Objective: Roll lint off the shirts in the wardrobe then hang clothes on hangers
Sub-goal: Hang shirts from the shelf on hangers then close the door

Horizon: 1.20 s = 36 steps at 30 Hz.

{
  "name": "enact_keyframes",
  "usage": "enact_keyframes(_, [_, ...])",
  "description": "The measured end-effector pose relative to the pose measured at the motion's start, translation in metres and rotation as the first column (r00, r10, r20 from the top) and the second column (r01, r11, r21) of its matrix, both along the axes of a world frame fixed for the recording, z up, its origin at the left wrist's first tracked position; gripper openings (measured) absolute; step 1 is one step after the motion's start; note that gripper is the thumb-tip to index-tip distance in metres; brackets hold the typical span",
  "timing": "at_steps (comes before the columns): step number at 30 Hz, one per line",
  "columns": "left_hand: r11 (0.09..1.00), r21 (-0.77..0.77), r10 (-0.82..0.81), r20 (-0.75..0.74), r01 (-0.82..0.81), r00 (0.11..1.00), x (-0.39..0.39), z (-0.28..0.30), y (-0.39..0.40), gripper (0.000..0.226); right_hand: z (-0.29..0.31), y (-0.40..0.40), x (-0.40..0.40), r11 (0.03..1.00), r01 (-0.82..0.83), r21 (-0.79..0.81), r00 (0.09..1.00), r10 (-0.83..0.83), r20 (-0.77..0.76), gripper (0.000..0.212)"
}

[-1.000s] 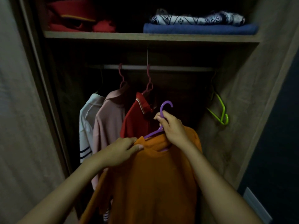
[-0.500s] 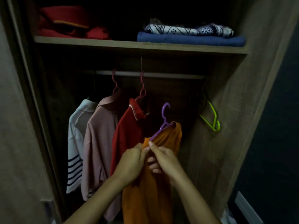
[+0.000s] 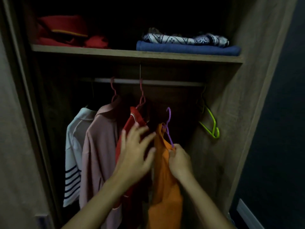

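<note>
An orange shirt (image 3: 164, 179) hangs on a purple hanger (image 3: 168, 128), held edge-on below the wardrobe rail (image 3: 148, 81). My right hand (image 3: 179, 161) pinches the shirt's shoulder and the hanger's arm. The hanger's hook is below the rail, not on it. My left hand (image 3: 133, 154) is open with fingers spread, blurred, in front of the red shirt (image 3: 130, 129). On the rail hang a pink shirt (image 3: 100, 146) and a white striped shirt (image 3: 74, 149) to the left.
An empty green hanger (image 3: 212, 126) hangs at the rail's right end by the wardrobe's side wall. The shelf (image 3: 137, 54) above holds folded red clothes (image 3: 66, 33) and a blue and patterned pile (image 3: 186, 44). A sliding door (image 3: 14, 129) stands at left.
The orange shirt has turned from facing me to edge-on and moved into the wardrobe. My left hand let go of it and opened toward the red shirt. My right hand slid down to the hanger's arm.
</note>
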<state>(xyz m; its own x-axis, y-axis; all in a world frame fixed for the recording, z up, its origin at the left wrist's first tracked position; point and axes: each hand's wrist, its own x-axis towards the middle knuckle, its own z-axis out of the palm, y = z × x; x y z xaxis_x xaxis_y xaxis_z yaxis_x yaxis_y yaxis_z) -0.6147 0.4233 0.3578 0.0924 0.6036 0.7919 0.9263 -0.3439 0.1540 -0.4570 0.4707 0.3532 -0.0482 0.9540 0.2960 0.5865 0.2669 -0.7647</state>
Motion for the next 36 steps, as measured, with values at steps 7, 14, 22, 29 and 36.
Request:
enact_keyframes(7, [0.934,-0.109,0.318,-0.171,-0.339,0.932,-0.046,0.032,0.062,0.078,0.039,0.012,-0.012,0.938,0.078,0.337,0.962,-0.160,0.222,0.027])
enact_keyframes(14, [0.981,-0.148,0.101,-0.162,-0.126,0.982,-0.044,0.023,0.074,0.097,0.092,0.037,-0.027,0.883,0.135,0.450,0.915,-0.285,0.284,0.033])
enact_keyframes(22, [0.962,-0.225,0.115,-0.184,-0.155,0.976,-0.050,0.017,0.088,0.102,0.131,0.069,-0.055,0.874,0.159,0.459,0.881,-0.335,0.334,0.021])
enact_keyframes(29, [0.906,-0.122,0.343,-0.346,-0.405,0.873,-0.080,0.008,0.096,0.097,0.120,0.082,-0.069,0.889,0.132,0.438,0.847,-0.331,0.417,0.021])
enact_keyframes(36, [0.909,0.002,0.378,-0.425,-0.416,0.823,-0.071,0.016,0.086,0.073,0.093,0.092,-0.075,0.910,0.125,0.395,0.856,-0.300,0.420,0.028])
